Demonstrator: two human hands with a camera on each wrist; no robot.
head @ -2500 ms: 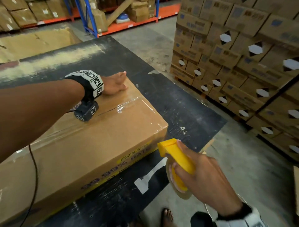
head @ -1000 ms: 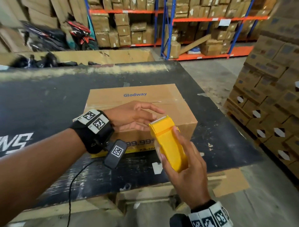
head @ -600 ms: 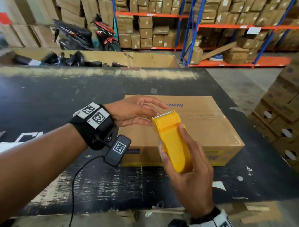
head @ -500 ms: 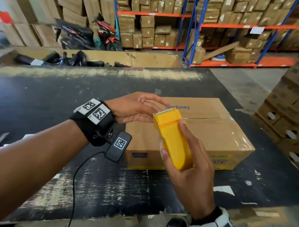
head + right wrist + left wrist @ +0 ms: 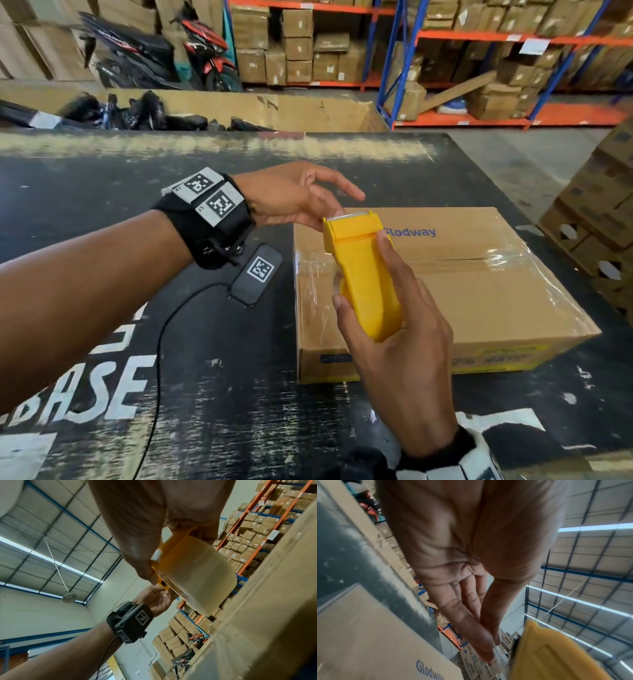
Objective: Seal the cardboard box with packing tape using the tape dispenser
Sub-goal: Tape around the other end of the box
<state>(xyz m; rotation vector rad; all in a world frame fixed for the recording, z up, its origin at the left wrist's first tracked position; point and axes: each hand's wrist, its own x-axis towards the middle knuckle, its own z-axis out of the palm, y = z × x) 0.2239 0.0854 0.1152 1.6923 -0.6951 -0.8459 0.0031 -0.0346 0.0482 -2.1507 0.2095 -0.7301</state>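
Note:
A brown cardboard box printed "Glodway" lies on the black table, with clear tape shining along its top seam and left edge. My right hand grips a yellow tape dispenser above the box's left part, cutter end pointing away from me. The clear tape roll shows underneath in the right wrist view. My left hand reaches in from the left to the cutter end. In the left wrist view its thumb and fingers meet on a bit of clear tape end beside the dispenser.
The black table carries white lettering at the near left. Stacked cartons stand on the floor to the right. A large open cardboard bin, parked motorbikes and blue-orange racks lie behind. A cable hangs from my left wrist.
My left hand left the box top and came to the dispenser's cutter end. The right hand lifted the dispenser over the box. The box now lies further right in view.

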